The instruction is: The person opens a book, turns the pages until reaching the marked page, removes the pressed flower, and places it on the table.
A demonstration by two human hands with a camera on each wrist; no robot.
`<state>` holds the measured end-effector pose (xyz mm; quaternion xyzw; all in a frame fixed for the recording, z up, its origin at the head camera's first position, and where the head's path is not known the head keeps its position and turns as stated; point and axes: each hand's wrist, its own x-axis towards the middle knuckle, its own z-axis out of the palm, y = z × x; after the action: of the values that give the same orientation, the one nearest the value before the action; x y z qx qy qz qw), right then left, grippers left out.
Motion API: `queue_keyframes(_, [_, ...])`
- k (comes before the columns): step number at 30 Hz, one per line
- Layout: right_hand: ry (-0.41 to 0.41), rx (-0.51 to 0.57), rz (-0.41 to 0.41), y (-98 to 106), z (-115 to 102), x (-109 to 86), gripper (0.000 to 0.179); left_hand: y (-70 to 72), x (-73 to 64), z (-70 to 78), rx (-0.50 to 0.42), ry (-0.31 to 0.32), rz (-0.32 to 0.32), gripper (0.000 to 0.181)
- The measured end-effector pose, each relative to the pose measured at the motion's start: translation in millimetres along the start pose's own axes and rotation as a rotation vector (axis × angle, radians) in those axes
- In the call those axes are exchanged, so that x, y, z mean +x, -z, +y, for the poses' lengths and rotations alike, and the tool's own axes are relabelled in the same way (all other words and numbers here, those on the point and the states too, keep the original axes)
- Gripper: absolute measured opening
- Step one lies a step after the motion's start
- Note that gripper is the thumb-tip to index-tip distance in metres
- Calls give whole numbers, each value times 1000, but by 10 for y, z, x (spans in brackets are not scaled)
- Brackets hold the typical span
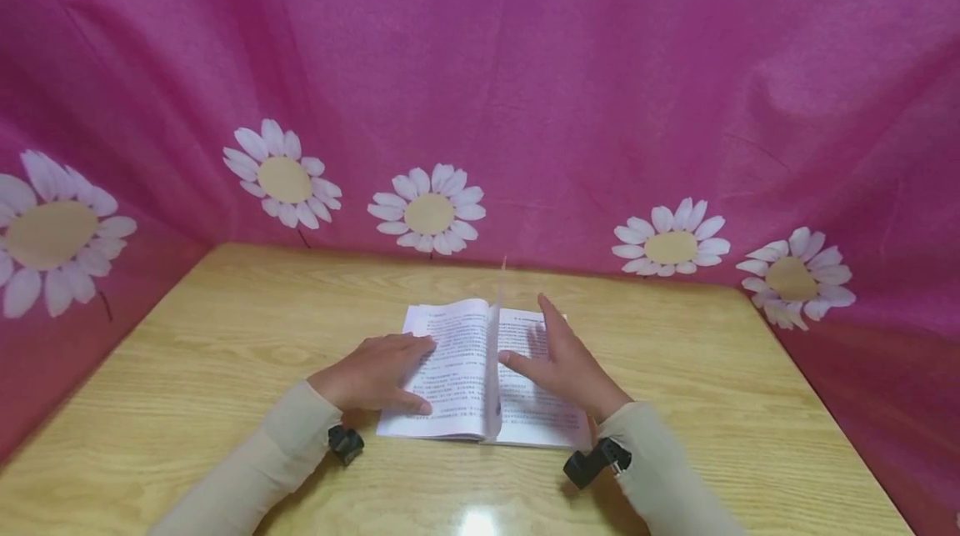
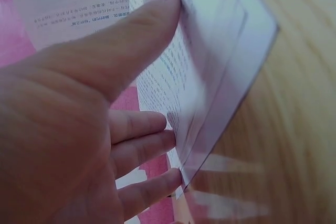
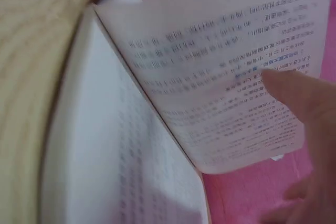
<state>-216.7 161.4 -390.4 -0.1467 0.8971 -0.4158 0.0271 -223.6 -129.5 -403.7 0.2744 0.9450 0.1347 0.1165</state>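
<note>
An open book (image 1: 457, 390) with printed text lies on the wooden table, and a single page (image 1: 492, 373) stands nearly upright at its middle. My left hand (image 1: 373, 371) rests on the left-hand pages. In the left wrist view, its thumb lies on the print and the other fingertips are at the pages' edge. Over the right side is my right hand (image 1: 570, 365), fingers extended. Its thumb tip meets the raised page (image 3: 220, 77) from the right, with no finger curled behind the sheet.
A light wood table (image 1: 225, 336) spreads around the book. Pink cloth (image 1: 540, 102) printed with large white daisies hangs behind and along both sides. Black wrist cameras (image 1: 597, 463) sit at both beige sleeves.
</note>
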Motion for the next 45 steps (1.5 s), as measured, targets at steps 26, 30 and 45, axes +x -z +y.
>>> queue_keyframes(26, [194, -321, -164, -486, -105, -88, 96, 306, -102, -388, -570, -24, 195, 54])
queue_keyframes(30, [188, -354, -151, -500, -108, -106, 96, 298, -54, -228, -373, -80, 226, 73])
queue_keyframes(45, [158, -221, -203, -261, -61, -39, 88, -29, 1, -34, -89, -37, 24, 96])
